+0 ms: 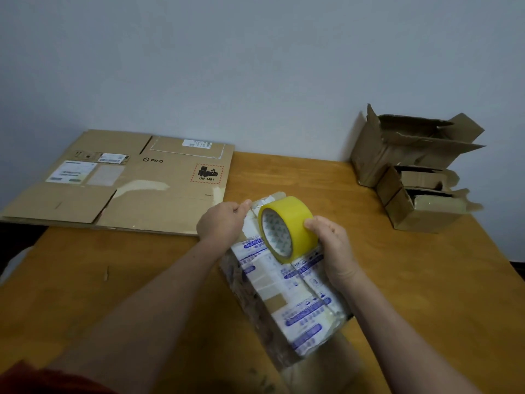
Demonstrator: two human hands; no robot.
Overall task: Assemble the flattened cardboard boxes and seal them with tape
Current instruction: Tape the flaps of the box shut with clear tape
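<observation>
A yellow tape roll stands on edge over a box with white and blue printed labels, near the table's front centre. My right hand grips the roll from its right side. My left hand pinches the clear free end of the tape just left of the roll, above the box's far end. A large flattened cardboard box with a PICO mark lies at the back left of the table.
Two assembled brown boxes with open ragged flaps stand at the back right, the larger one behind the smaller one. The wooden table meets a plain wall. A small cardboard scrap lies at the left front.
</observation>
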